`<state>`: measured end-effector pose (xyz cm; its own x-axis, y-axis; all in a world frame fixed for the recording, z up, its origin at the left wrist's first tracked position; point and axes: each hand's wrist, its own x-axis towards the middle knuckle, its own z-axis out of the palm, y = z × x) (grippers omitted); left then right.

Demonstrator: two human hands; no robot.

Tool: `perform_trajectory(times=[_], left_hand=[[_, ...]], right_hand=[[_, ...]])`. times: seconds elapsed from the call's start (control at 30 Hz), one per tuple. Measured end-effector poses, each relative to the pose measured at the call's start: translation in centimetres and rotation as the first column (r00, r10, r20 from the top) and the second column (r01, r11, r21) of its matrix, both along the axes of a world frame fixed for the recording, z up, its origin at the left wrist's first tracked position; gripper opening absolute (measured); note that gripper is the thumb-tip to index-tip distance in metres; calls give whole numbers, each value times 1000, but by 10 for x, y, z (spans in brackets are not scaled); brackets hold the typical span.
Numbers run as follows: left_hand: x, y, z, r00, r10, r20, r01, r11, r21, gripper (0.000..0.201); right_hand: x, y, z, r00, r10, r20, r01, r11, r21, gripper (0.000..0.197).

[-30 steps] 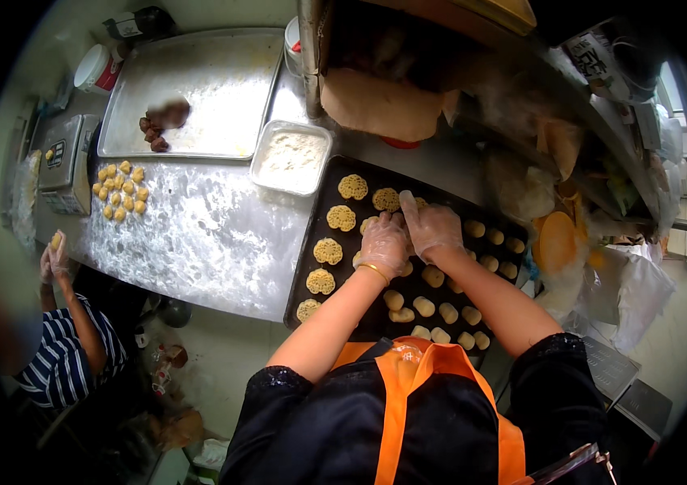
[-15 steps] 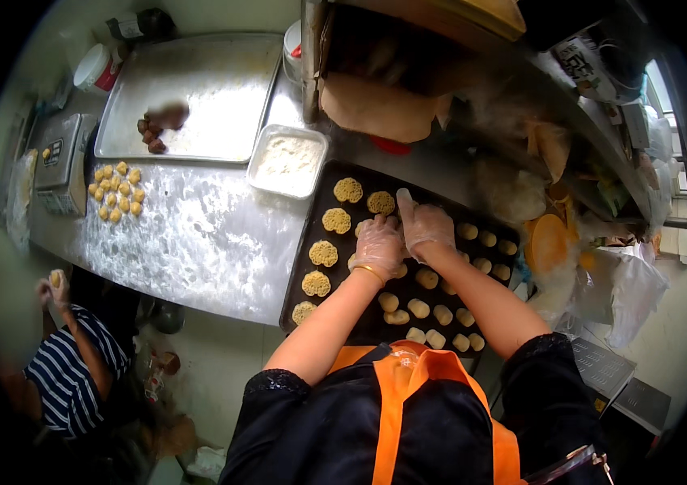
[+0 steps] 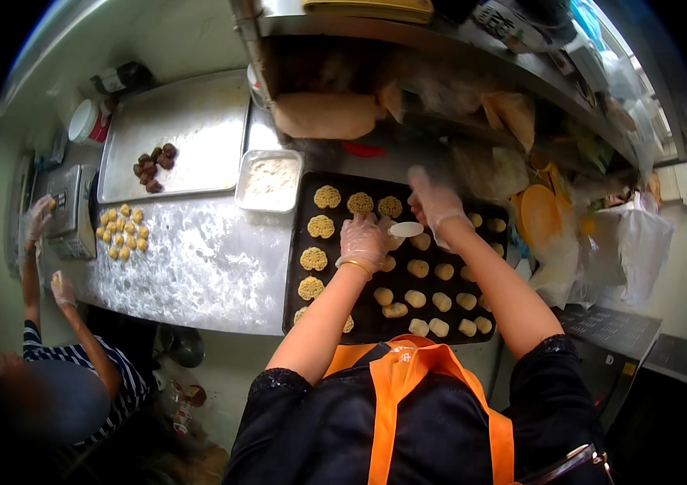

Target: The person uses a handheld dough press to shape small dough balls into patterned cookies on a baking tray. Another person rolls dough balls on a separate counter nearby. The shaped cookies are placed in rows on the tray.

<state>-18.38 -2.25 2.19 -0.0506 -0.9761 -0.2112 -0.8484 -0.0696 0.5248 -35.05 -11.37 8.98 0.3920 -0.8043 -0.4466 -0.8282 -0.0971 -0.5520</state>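
A dark baking tray [image 3: 298, 242] lies in front of me. Flower-shaped, patterned cookies [image 3: 313, 259] sit along its left and far side; plain pale dough lumps [image 3: 441, 301] cover the rest. My left hand [image 3: 363, 242], in a clear plastic glove, is closed over the tray's left-middle part. At its fingers shows a white, smooth, oval-ended tool [image 3: 406, 229], seemingly the handle of a press mould; its lower part is hidden. My right hand [image 3: 439, 206], also gloved, is raised just right of the tool, apart from it, fingers spread and partly blurred.
On the floured steel table [image 3: 198, 267] stand a tub of flour [image 3: 270, 182], a metal tray [image 3: 190, 121] with dark brown balls [image 3: 154, 166], small yellow dough balls [image 3: 122, 231] and a scale [image 3: 74, 214]. A co-worker's gloved hands [image 3: 63, 288] are at left. A shelf [image 3: 343, 32] overhangs behind.
My right hand has lifted off the far row, uncovering a third patterned cookie there. The white tool now shows between my hands. The co-worker's hands have parted, one reaching toward the scale.
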Motion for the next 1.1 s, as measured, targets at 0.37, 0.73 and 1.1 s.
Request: perform_trajectory(times=[0.37,0.73,1.1], left_hand=[[-1,14,3,998,-35,45,37,999,-36,67],[-4,20,3,1000,29,-12,-31,985,-169,78],[37,74,16,979,201,-24,-201,954,-224,41]], right_hand=[[-10,65,-29,570,-750,335,322,580,749,52],[-55,74,-8,216,-864,455,131,488,863,57],[-74,128,31,77,-938,337,172,346,923,52]])
